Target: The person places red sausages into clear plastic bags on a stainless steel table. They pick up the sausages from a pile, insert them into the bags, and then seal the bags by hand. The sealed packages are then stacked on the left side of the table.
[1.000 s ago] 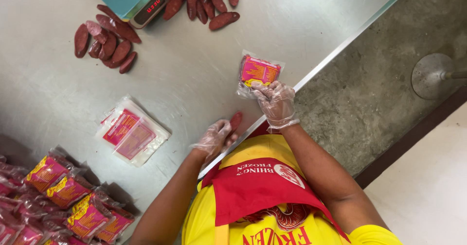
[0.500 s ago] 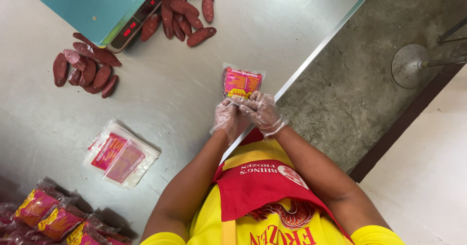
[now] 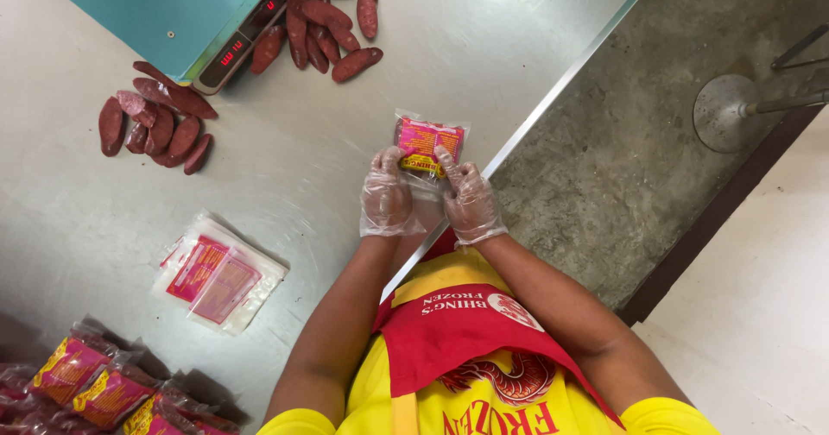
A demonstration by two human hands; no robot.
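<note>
Head view | left hand [image 3: 385, 195] and right hand [image 3: 471, 200], both gloved, are pinching the near edge of a pink-and-clear pouch [image 3: 429, 144] lying at the bench [image 3: 363, 254] right edge | keeping grips even, corners apart, pouch flat

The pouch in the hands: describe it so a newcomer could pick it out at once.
On the steel table, near its right edge, both gloved hands, left hand and right hand, pinch one clear pouch with a pink-and-yellow label. The flat stack of empty pouches lies untouched to the left.
</note>
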